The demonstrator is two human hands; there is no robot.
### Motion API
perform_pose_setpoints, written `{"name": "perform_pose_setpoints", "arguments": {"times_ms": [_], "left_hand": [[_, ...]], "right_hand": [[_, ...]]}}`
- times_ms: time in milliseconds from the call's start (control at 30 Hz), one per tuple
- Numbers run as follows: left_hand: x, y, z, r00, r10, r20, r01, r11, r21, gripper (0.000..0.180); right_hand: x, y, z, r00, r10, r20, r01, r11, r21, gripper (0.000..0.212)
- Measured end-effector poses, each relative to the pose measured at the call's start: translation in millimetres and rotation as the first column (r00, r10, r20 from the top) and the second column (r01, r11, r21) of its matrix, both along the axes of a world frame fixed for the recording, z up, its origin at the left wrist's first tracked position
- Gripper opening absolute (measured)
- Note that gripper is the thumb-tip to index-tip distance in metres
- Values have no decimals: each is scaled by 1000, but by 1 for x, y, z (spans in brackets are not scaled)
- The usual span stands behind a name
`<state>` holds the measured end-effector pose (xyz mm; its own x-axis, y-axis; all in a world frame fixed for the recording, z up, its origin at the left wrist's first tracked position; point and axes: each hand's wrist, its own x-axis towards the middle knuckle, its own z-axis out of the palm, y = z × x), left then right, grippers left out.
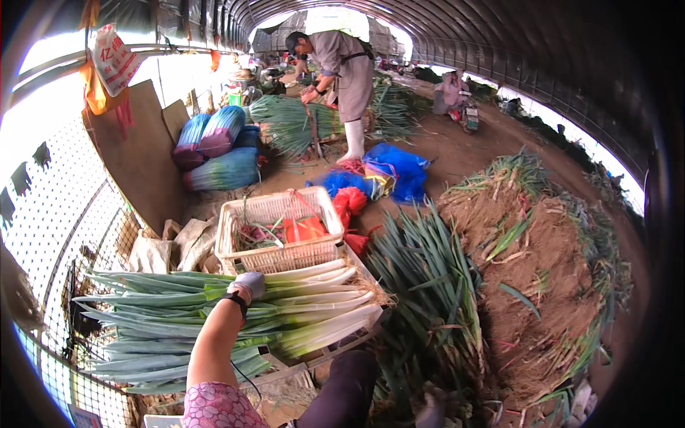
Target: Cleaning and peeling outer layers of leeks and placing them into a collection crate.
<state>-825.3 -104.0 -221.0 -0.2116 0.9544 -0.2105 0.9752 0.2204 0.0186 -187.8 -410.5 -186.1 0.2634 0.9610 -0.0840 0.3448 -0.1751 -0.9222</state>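
My left hand (251,284), in a pale glove, is curled on stalks at the far side of a pile of large green onions (314,310). Their green leaves point left and their white root ends point right, on a low rack (330,351). At the bottom edge is my right hand (431,408), gloved and dark with blur; its fingers cannot be made out. Beside it a heap of uncleaned green onions (428,278) lies on the ground, leaves spreading up and left.
A pale plastic basket (228,250) with red material stands beyond the rack. Wrapped bundles (225,171) lie behind it, near a leaning board (132,157). Blue netting (399,171) lies by a bending co-worker (349,78). A soil mound (535,285) rises at right.
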Motion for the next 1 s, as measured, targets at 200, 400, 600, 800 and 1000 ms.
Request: {"name": "perform_pose_setpoints", "arguments": {"times_ms": [200,400,600,800,1000], "left_hand": [[3,-6,0,1000,12,-1,-12,1000,10,33],[14,8,0,1000,26,15,-26,1000,-6,34],[-21,-16,14,998,41,-41,-42,999,-12,31],[55,9,35,999,33,-12,-34,993,-117,32],[81,4,57,954,-106,-279,95,994,-54,29]], "right_hand": [[1,-8,-12,771,253,584,-235,966,-108,44],[22,-9,-62,987,-33,-160,3,983,-183,38],[-14,-7,-10,899,290,327,-182,929,-323,40],[16,-1,-90,729,216,650,-121,974,-189,44],[6,-17,-46,731,292,616,-262,955,-142,44]]}}
